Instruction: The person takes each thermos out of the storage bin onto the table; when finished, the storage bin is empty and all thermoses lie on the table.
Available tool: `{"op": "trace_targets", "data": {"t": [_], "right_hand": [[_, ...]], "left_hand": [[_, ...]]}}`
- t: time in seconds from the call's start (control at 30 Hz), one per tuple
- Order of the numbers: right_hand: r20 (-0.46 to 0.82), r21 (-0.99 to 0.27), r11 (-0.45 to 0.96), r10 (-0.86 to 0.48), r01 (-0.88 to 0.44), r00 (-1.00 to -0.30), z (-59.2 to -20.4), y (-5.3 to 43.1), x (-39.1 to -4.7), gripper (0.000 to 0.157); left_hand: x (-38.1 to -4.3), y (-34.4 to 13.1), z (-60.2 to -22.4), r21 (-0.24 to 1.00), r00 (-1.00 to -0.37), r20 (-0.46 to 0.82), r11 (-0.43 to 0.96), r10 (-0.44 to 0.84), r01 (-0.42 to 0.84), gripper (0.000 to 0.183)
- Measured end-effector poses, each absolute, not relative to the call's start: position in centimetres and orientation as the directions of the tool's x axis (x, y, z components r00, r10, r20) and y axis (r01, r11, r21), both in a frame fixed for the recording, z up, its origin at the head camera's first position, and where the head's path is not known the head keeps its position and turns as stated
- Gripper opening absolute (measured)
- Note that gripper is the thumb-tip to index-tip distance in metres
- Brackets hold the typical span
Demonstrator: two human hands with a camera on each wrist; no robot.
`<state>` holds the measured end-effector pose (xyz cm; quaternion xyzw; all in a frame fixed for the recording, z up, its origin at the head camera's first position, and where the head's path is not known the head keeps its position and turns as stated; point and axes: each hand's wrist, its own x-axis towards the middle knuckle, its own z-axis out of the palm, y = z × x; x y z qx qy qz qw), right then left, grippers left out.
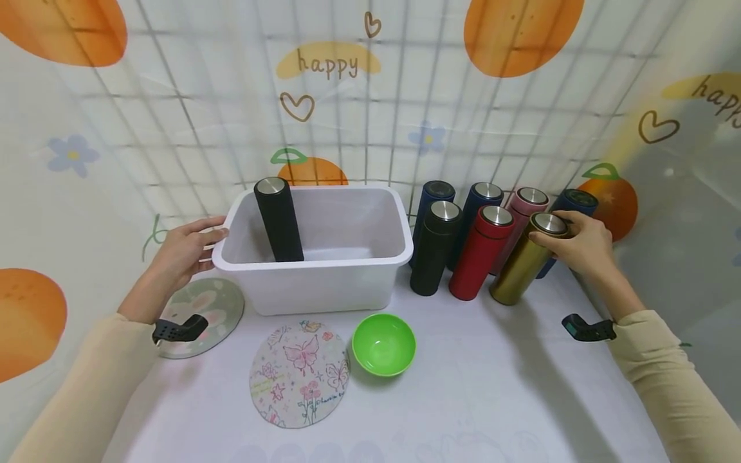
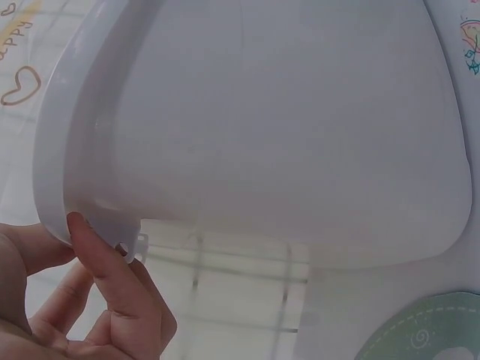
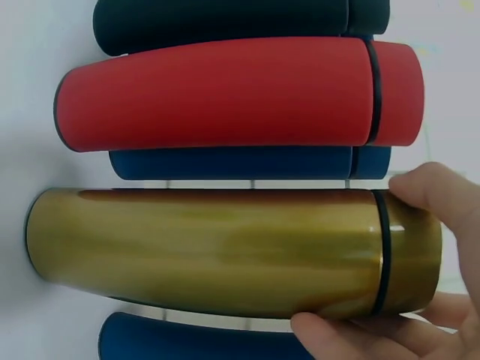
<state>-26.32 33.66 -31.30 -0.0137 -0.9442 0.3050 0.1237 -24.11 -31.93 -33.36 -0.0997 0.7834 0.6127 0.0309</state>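
My left hand [image 1: 184, 251] pinches the rim of a white plastic bin [image 1: 315, 289] at its left end, with fingers [image 2: 112, 270] under the lip. One black thermos [image 1: 282, 222] stands in the bin's left part. At the right, my right hand [image 1: 586, 245] grips the lid end of a gold thermos [image 1: 521, 262], thumb on one side and fingers on the other. The gold thermos [image 3: 217, 251] leans a little; whether its base touches the table I cannot tell. Beside it is a red thermos [image 1: 479, 257], and left of that a dark green-black thermos [image 1: 434, 254].
Behind the front bottles stand blue thermoses [image 1: 476, 200] and a pink thermos [image 1: 528, 200]; another blue thermos [image 1: 579, 199] is partly behind my right hand. A green bowl [image 1: 384, 345] and a butterfly mat [image 1: 298, 379] lie in front of the bin, a rabbit mat [image 1: 222, 302] at left.
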Motion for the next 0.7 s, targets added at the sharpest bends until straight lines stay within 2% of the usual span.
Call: {"op": "trace_targets", "data": {"t": [0.33,0.5,0.7], "right_hand": [[0.235,-0.558,0.829,0.108,-0.043,-0.966,-31.1,33.5,-25.7,0.101],[0.257,-0.578,0.814,0.121,-0.052,-0.959,-30.2,33.3,-25.0,0.102],[0.336,-0.546,0.834,0.127,-0.083,-0.933,-28.7,32.8,-24.1,0.094]], "left_hand": [[-24.3,-31.9,-33.5,0.955,-0.977,-0.184,0.216,-0.111,-0.204,0.063],[-24.2,-31.9,-33.5,0.95,-0.975,-0.181,0.233,-0.125,-0.206,0.061],[-24.3,-32.0,-33.5,0.95,-0.978,-0.17,0.244,-0.12,-0.195,0.061]]}}
